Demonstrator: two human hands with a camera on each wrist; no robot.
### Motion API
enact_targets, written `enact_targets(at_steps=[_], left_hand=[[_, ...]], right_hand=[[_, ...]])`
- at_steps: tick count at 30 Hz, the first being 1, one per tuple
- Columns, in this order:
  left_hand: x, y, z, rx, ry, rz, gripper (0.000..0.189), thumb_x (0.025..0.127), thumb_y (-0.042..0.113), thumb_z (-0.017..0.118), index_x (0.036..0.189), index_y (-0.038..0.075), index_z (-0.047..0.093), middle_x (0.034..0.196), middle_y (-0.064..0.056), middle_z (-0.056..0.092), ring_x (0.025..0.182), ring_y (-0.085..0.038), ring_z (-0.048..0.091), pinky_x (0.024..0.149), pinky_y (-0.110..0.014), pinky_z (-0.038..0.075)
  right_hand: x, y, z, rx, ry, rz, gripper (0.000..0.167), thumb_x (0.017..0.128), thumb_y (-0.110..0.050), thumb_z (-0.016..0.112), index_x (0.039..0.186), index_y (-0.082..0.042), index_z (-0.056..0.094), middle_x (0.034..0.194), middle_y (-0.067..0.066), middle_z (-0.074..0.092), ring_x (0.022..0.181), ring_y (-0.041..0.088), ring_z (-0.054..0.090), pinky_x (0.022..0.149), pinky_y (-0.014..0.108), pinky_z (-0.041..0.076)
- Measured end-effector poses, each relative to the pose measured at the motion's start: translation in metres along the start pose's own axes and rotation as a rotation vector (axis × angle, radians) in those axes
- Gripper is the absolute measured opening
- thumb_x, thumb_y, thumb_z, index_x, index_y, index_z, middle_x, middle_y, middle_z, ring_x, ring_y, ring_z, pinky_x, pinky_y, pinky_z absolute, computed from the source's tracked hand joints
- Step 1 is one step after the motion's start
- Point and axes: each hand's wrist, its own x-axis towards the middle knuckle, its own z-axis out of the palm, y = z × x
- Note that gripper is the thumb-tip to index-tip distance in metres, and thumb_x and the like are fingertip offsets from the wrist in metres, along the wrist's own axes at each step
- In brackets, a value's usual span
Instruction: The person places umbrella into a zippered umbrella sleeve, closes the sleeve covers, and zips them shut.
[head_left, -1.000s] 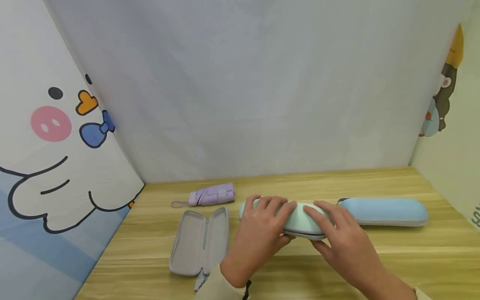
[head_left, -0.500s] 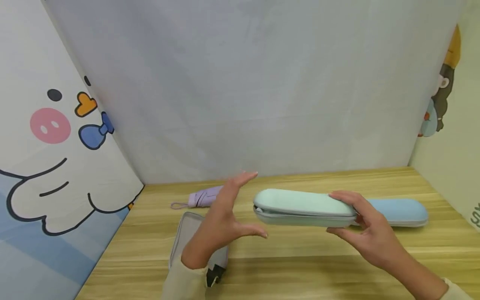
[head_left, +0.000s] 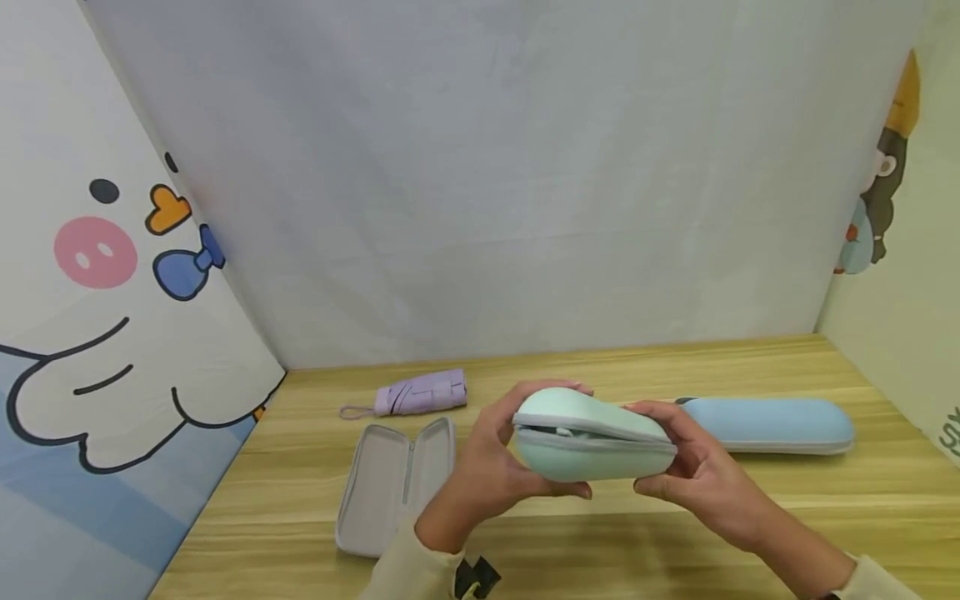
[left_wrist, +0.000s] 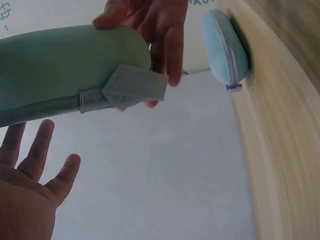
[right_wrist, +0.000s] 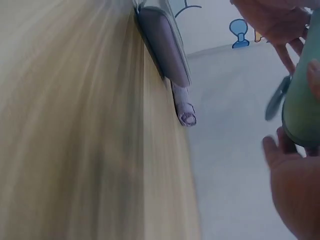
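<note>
Ideally, the rounded, matte mint-green case [head_left: 592, 463] should be supported at both ends, fingertips clear of the grey zip trim [head_left: 577, 442], with light, even pressure so that the loose halves do not shift apart. The left hand [head_left: 483, 462] wraps its left end, thumb beneath and fingers reaching over the far side; the right hand [head_left: 708, 479] pinches the right end between thumb below and fingers above. The case is held above the wood-grain table [head_left: 300, 500], between a smooth, elongated sky-blue case [head_left: 772, 422] toward the right edge and a splayed, rectangular pale-grey case [head_left: 375, 492] toward the left edge. Its seam gapes on the side facing the wearer, widest at the left, showing a small pale bit [head_left: 563, 432] too small to identify. A ribbed grey fabric tab [left_wrist: 135, 82] sticks out at one end.
</note>
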Motion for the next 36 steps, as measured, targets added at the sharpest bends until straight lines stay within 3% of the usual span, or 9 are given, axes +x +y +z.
enact_targets(at_steps=[8,12,15,19,23,25,27,31,36], left_hand=[[-0.002,0.006,0.012,0.202,-0.057,0.106,0.089,0.068,-0.001,0.095,0.146,0.011,0.054,0.13,-0.012,0.058,0.12,-0.023,0.058,0.098,-0.04,0.053],[-0.002,0.008,0.011,0.371,-0.058,0.123,0.089,0.071,0.004,0.094,0.149,0.014,0.053,0.126,-0.008,0.054,0.114,-0.018,0.058,0.092,-0.03,0.055],[-0.002,0.009,0.007,0.534,-0.058,0.144,0.092,0.07,0.007,0.093,0.151,0.014,0.051,0.127,-0.007,0.053,0.116,-0.017,0.06,0.093,-0.026,0.054],[-0.004,0.009,0.003,0.752,-0.066,0.16,0.097,0.07,0.011,0.092,0.155,0.014,0.046,0.13,-0.006,0.054,0.118,-0.018,0.062,0.095,-0.025,0.053],[-0.004,0.009,0.003,0.908,-0.041,0.176,0.098,0.069,0.014,0.093,0.154,0.01,0.045,0.129,-0.007,0.057,0.116,-0.02,0.063,0.096,-0.029,0.053],[-0.003,0.008,0.004,0.947,-0.013,0.193,0.093,0.068,0.014,0.093,0.15,0.009,0.049,0.128,-0.008,0.059,0.114,-0.022,0.063,0.097,-0.031,0.053],[-0.002,0.007,0.005,0.975,0.018,0.209,0.088,0.069,0.016,0.095,0.145,0.009,0.052,0.127,-0.007,0.06,0.112,-0.023,0.064,0.097,-0.033,0.054],[-0.002,0.006,0.006,1.055,0.069,0.242,0.087,0.068,0.031,0.099,0.142,0.012,0.057,0.125,-0.005,0.062,0.109,-0.022,0.066,0.093,-0.034,0.056],[-0.001,0.006,0.006,1.175,0.089,0.244,0.083,0.066,0.031,0.097,0.14,0.014,0.062,0.123,-0.003,0.064,0.104,-0.022,0.068,0.089,-0.035,0.058]], right_hand=[[0.01,0.0,0.0,-0.334,-0.027,-0.032,0.076,0.091,0.004,0.074,0.156,-0.008,0.038,0.153,0.003,0.047,0.137,0.012,0.048,0.105,0.024,0.042],[0.01,-0.014,-0.001,-0.387,-0.001,-0.007,0.081,0.091,0.001,0.077,0.159,-0.013,0.035,0.16,0.002,0.039,0.145,0.012,0.04,0.109,0.022,0.039],[0.012,-0.036,0.001,-0.392,0.041,-0.046,0.085,0.089,0.009,0.075,0.16,-0.01,0.033,0.163,0.006,0.035,0.147,0.016,0.039,0.11,0.023,0.04],[0.015,-0.066,0.013,-0.424,0.111,-0.252,0.079,0.081,0.019,0.076,0.15,0.004,0.042,0.156,0.018,0.042,0.142,0.023,0.046,0.109,0.027,0.043],[0.024,-0.088,0.039,-0.631,0.178,-0.581,0.043,0.091,-0.009,0.08,0.125,0.009,0.063,0.134,0.025,0.058,0.129,0.027,0.056,0.107,0.026,0.044],[0.03,-0.094,0.053,-0.784,0.22,-0.72,0.036,0.096,-0.027,0.076,0.112,0.004,0.071,0.122,0.022,0.065,0.12,0.029,0.059,0.106,0.026,0.044],[0.038,-0.096,0.065,-0.921,0.264,-0.829,0.031,0.1,-0.033,0.07,0.103,-0.002,0.075,0.111,0.018,0.068,0.109,0.032,0.062,0.103,0.028,0.045],[0.049,-0.089,0.079,-1.124,0.34,-0.891,0.035,0.105,-0.037,0.062,0.094,-0.008,0.078,0.098,0.009,0.069,0.09,0.033,0.059,0.087,0.037,0.044],[0.053,-0.078,0.079,-1.189,0.394,-0.84,0.039,0.107,-0.036,0.058,0.092,-0.007,0.08,0.094,0.005,0.067,0.082,0.029,0.055,0.074,0.038,0.042]])
